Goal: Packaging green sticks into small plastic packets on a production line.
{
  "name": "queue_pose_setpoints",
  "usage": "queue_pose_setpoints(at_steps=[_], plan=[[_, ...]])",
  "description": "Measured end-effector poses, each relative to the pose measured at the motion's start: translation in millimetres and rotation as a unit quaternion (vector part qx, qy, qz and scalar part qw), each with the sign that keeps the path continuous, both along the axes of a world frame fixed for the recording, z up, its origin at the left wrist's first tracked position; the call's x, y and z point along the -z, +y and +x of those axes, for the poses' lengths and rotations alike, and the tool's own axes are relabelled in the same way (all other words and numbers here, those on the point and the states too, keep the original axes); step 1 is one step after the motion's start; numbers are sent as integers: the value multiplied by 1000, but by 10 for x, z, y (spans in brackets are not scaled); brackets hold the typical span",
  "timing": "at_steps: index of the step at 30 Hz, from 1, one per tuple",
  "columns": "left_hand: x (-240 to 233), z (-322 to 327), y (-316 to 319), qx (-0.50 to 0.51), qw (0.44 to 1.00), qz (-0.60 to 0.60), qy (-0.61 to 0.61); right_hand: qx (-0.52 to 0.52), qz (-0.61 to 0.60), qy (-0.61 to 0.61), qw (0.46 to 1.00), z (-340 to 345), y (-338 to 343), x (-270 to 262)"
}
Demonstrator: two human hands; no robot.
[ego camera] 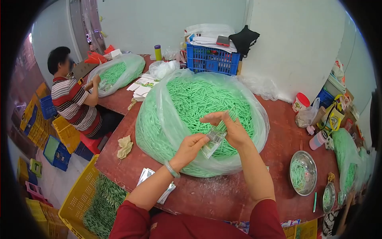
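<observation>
A large clear plastic bag (pixel 161 119) stands open on the red table, heaped with thin green sticks (pixel 203 98). Above its near part, my left hand (pixel 192 148) pinches the edge of a small printed plastic packet (pixel 212 145) between thumb and fingers. My right hand (pixel 231 128) holds a bunch of green sticks at the packet's upper end; the sticks reach partly into it. How far they go in is hard to tell. A green bangle (pixel 171 169) circles my left wrist. Below that forearm, flat silvery packets (pixel 146 176) lie in a stack on the table.
A yellow crate (pixel 74 197) of filled packets stands at lower left. On the red table (pixel 277 143) are a cloth glove (pixel 124 147), a steel bowl (pixel 303 173) and a blue crate (pixel 212 58). A co-worker (pixel 74 95) sits at left by another bag. Part of another person shows at lower right.
</observation>
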State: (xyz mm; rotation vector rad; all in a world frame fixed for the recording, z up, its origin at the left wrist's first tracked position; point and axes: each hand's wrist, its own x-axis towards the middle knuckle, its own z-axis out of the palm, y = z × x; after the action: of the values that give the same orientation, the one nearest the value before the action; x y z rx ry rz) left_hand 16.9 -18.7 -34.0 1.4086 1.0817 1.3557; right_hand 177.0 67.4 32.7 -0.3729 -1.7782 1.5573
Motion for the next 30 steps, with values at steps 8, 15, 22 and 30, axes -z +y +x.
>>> queue_pose_setpoints(at_steps=[8, 15, 22, 30], plan=[[44, 112, 137, -41, 998, 40, -18, -2, -15, -125, 992, 65, 35, -106], [16, 223, 306, -11, 996, 36, -76, -26, -50, -162, 985, 159, 191, -189], [-37, 185, 532, 14, 985, 30, -167, 111, 111, -265, 951, 294, 270, -391], [-379, -288, 23, 90, 987, 3, -135, 119, 143, -135, 973, -95, -195, -324]])
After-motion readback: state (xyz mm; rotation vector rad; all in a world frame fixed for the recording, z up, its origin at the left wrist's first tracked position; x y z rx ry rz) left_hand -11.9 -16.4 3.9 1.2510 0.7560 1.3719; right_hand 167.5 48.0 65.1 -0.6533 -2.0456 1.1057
